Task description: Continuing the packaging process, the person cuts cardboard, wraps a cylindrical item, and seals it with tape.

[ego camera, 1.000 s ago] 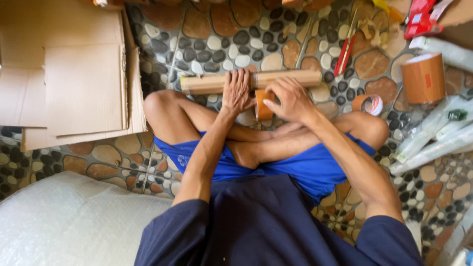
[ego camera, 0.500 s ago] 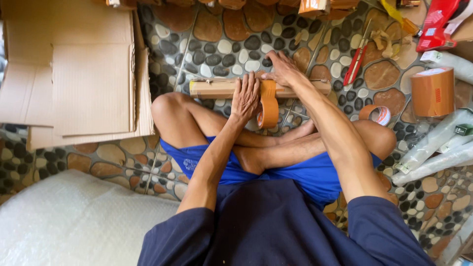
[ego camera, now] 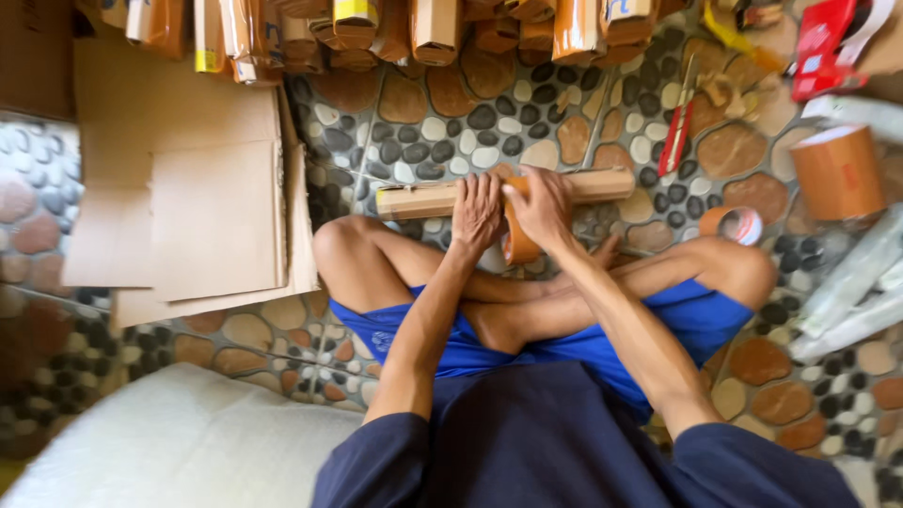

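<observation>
Far left, flattened cardboard sheets (ego camera: pixel 188 198) lie on the pebble-pattern floor (ego camera: pixel 451 122), and a white cushion (ego camera: pixel 179 442) sits nearest me on that side. Along the far edge runs a row of tape-wrapped cardboard parcels (ego camera: pixel 414 23).

In the middle, just beyond my crossed legs, a long narrow cardboard package (ego camera: pixel 423 199) lies across the floor. My left hand (ego camera: pixel 477 212) rests flat on it, fingers spread, pressing down rather than clasping. Just to its right, my right hand (ego camera: pixel 541 205) is closed around a roll of brown tape (ego camera: pixel 515 240), which touches the package.

Further right lie a red-handled cutter (ego camera: pixel 677 132), a smaller tape roll (ego camera: pixel 734 224) near my knee and a big brown tape roll (ego camera: pixel 837 171). Clear plastic-wrapped bundles (ego camera: pixel 847 292) lie at the right edge.
</observation>
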